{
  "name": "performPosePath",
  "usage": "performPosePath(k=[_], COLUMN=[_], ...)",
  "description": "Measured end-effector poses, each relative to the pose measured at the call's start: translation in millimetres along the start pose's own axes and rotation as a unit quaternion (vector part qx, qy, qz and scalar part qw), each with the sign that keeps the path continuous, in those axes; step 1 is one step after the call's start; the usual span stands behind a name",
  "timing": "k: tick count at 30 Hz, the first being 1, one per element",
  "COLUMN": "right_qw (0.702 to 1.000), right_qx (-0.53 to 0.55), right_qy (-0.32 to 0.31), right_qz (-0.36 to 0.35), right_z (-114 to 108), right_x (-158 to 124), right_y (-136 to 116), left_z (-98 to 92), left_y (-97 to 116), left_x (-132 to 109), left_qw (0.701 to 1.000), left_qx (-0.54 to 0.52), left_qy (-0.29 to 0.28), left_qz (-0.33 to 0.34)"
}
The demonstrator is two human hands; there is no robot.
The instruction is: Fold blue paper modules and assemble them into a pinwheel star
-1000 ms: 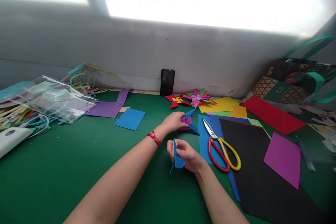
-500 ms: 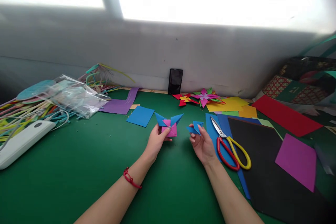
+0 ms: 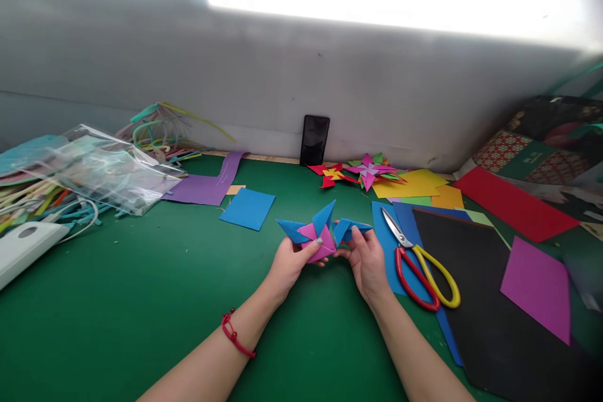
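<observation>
Above the green table [image 3: 188, 314], my left hand [image 3: 293, 264] pinches a pink and blue origami piece [image 3: 325, 240], its thumb pressed on the pink part. Two blue points stick up from that piece. Between the thumb and fingers of my right hand [image 3: 367, 257] is a folded blue paper piece [image 3: 346, 227]. Its left end meets the right edge of the pink part; whether it is tucked in there I cannot tell. A flat blue paper square [image 3: 248, 208] lies beyond my left hand.
Scissors [image 3: 414, 257] with red and yellow handles lie right of my right hand, on blue and black sheets [image 3: 499, 301]. Finished paper stars [image 3: 370, 171] and an upright phone [image 3: 315, 140] stand at the back. Plastic bags [image 3: 117, 169] and coloured strips are at left.
My hands have come together. The blue piece in my right hand has moved left and turned, up to the pink and blue piece, which has tilted clockwise. The camera view has shifted slightly.
</observation>
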State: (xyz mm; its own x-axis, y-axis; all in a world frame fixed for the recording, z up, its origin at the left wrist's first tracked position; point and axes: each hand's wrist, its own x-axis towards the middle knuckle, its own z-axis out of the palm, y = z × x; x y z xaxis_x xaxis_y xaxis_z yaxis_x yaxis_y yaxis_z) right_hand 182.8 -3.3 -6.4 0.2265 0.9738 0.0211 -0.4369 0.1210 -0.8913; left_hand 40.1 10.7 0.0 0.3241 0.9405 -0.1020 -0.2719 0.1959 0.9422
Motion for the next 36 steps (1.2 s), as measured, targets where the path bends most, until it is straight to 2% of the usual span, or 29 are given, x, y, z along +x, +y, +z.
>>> performPosePath(k=[4,10,15,20,29,36], right_qw=[0.999,0.995,0.988,0.979,0.977,0.975], right_qx=[-0.039,-0.086,-0.124,-0.173,-0.18,-0.188], right_qy=[0.006,0.004,-0.025,-0.048,-0.047,-0.044], right_qz=[-0.011,-0.044,-0.09,-0.095,-0.102,-0.112], right_z=[0,2,4,4,5,5], right_x=[0,-2,-5,-6,-9,-8], right_y=[2,2,-1,-2,-5,-7], left_z=[0.3,0.0,0.0,-1.1,-0.6,-1.4], left_y=[1,1,0,-1,-1,-2], left_x=[-1,-1,0,1,1,2], left_qw=[1.0,1.0,1.0,1.0,1.0,0.999], left_qx=[0.005,-0.001,-0.003,-0.009,0.001,-0.016], left_qy=[-0.014,-0.007,-0.016,0.0,0.01,0.043], left_qz=[-0.005,-0.004,-0.008,-0.006,0.005,0.002])
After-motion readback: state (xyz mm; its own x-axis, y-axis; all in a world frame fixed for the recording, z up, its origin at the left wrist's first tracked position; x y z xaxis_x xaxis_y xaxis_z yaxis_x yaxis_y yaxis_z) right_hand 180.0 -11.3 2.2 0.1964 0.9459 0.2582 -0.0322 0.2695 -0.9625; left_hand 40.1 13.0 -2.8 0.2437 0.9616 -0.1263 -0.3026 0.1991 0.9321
